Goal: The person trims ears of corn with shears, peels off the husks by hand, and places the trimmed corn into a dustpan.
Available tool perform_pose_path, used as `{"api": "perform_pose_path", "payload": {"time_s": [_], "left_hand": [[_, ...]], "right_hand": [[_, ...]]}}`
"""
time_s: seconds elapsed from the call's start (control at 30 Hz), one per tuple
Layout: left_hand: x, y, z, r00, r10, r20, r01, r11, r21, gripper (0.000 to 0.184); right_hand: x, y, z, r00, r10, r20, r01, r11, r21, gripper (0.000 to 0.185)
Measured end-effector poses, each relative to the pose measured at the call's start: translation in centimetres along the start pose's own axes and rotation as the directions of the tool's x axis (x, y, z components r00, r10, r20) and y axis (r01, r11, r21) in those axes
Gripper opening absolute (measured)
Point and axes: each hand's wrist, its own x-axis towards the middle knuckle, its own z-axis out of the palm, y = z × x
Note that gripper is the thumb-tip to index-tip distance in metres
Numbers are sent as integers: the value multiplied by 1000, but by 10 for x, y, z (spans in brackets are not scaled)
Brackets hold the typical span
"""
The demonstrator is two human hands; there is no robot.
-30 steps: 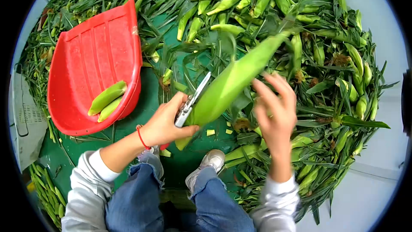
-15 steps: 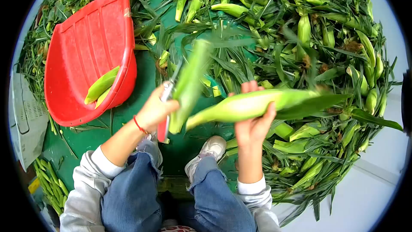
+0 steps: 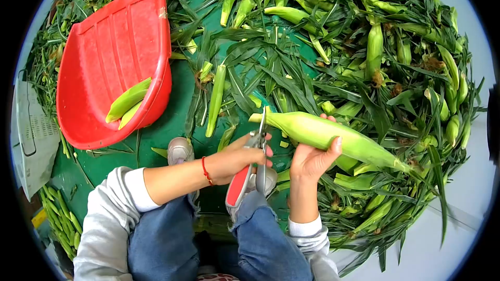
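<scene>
Closed around red-handled shears (image 3: 239,184), my left hand (image 3: 240,160) is at the centre, a red string on its wrist. The blades stand around the pale stalk end of a green corn ear (image 3: 333,138). My right hand (image 3: 315,158) holds this ear from below, thumb on its near side. The ear's silk tip points right, with a long dark leaf hanging from it. Beyond my left hand, a loose green husk piece (image 3: 216,101) lies on the green floor (image 3: 179,106).
A red scoop (image 3: 114,52) at the left holds a few husk pieces. Corn ears and leaves (image 3: 375,52) are heaped at the back and right. A pale perforated basket (image 3: 36,130) and slim green ears (image 3: 60,221) are at the far left.
The husk piece left my left hand and lies on the floor. My left hand moved right with the shears, whose blades came to the stalk. My right hand took hold of the corn ear.
</scene>
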Motion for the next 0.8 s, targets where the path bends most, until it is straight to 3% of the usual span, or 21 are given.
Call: {"api": "perform_pose_path", "payload": {"time_s": [0.13,0.17,0.27,0.33,0.4,0.5,0.6,0.63,0.67,0.73,0.77,0.8], "left_hand": [[-7,-8,-18,999,-21,-24,25,978,207,50],[-12,-7,-21,996,-58,-74,71,979,189,39],[-2,12,-12,973,-90,-213,44,977,-211,34],[10,16,-20,982,-6,-188,-46,962,-268,33],[12,21,-15,946,122,-300,-207,941,-268,25],[13,14,-12,896,230,-379,-315,932,-180,25],[32,-3,-36,760,541,-361,-473,841,263,29],[28,1,-42,703,645,-299,-399,706,585,37],[26,5,-46,626,755,-194,-388,518,762,40],[19,15,-51,491,867,89,-284,63,957,45],[12,22,-55,612,790,21,-295,204,933,50],[5,31,-58,779,625,-49,-326,470,820,50]], "right_hand": [[5,-7,-2,995,71,-76,-70,997,15,44],[6,-7,-3,994,75,-77,-73,997,20,44],[-7,3,-2,990,136,23,-137,989,58,55],[-25,11,3,985,128,111,-128,992,-8,56],[-26,10,4,985,114,131,-115,993,-4,57],[-31,13,9,985,90,148,-83,995,-54,57],[-40,19,16,992,101,74,-93,990,-107,53],[-41,21,18,994,108,35,-103,987,-120,52],[-39,20,19,989,148,20,-144,979,-143,50],[-34,15,17,974,226,-21,-225,955,-193,46],[-31,13,16,965,263,-19,-262,949,-176,45],[-26,12,15,954,298,-16,-297,942,-157,45]]}}
